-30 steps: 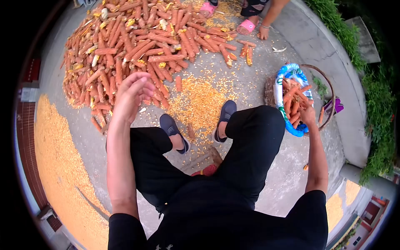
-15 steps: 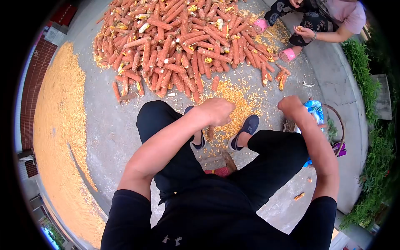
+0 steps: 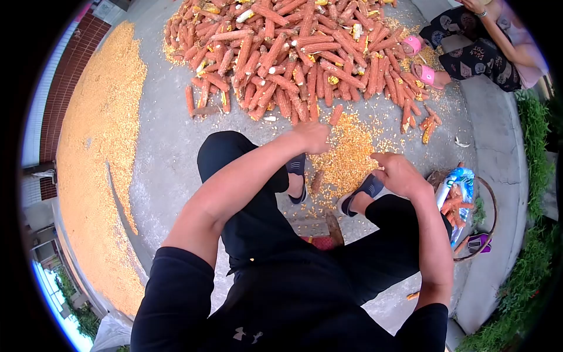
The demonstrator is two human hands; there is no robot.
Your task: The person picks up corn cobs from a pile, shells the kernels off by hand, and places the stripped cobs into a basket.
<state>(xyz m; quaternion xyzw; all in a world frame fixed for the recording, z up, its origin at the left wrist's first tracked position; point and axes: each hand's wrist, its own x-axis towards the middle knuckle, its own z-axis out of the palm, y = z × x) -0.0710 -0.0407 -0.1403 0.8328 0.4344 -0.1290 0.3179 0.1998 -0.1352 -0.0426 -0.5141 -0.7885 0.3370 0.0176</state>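
My left hand [image 3: 314,138] hangs above the near edge of the corn cob pile [image 3: 275,58], its fingers curled in. Whatever it may hold is hidden from this angle. Over the loose yellow kernels [image 3: 347,146] between my feet, my right hand [image 3: 400,175] has its index finger stretched out and its thumb apart. I see nothing in it. One reddish cob [image 3: 317,181] lies among the kernels beside my left shoe [image 3: 298,176]. The pile is mostly bare red cobs, a few still showing yellow kernels.
A handled basket [image 3: 494,217] with a blue-and-white lining and cobs stands at my right. Dried corn kernels [image 3: 97,170] spread over the ground at left. Another person [image 3: 498,50] in pink sandals sits at the upper right. Green plants [image 3: 531,246] border the concrete.
My right hand has moved left, from beside the basket to over the kernels, and its index finger now extends. My left hand stays curled. The other person's hand is raised higher. The view has shifted.
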